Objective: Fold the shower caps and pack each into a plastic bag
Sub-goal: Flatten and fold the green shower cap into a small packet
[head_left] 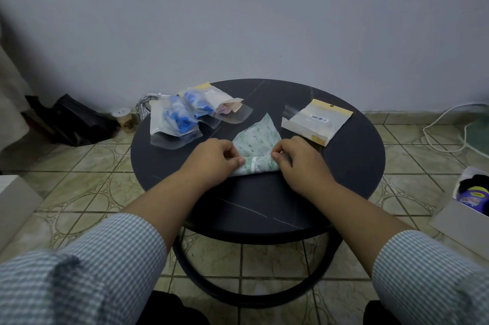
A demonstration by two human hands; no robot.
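Observation:
A white shower cap with a green leaf print (258, 139) lies on the round dark table (264, 205), its near edge rolled over. My left hand (215, 157) pinches the left end of that rolled edge. My right hand (299, 159) pinches the right end. At the table's back left lie several plastic bags (182, 118) with blue and pink caps inside. An empty-looking plastic bag with a barcode label (316, 120) lies at the back right, close to my right hand.
The table stands on a tiled floor against a pale wall. A black bag (71, 120) and a small round jar (124, 116) sit on the floor at the left. A white cable (447, 126) runs at the right, and an open box with a purple item (473, 195) is at the right edge.

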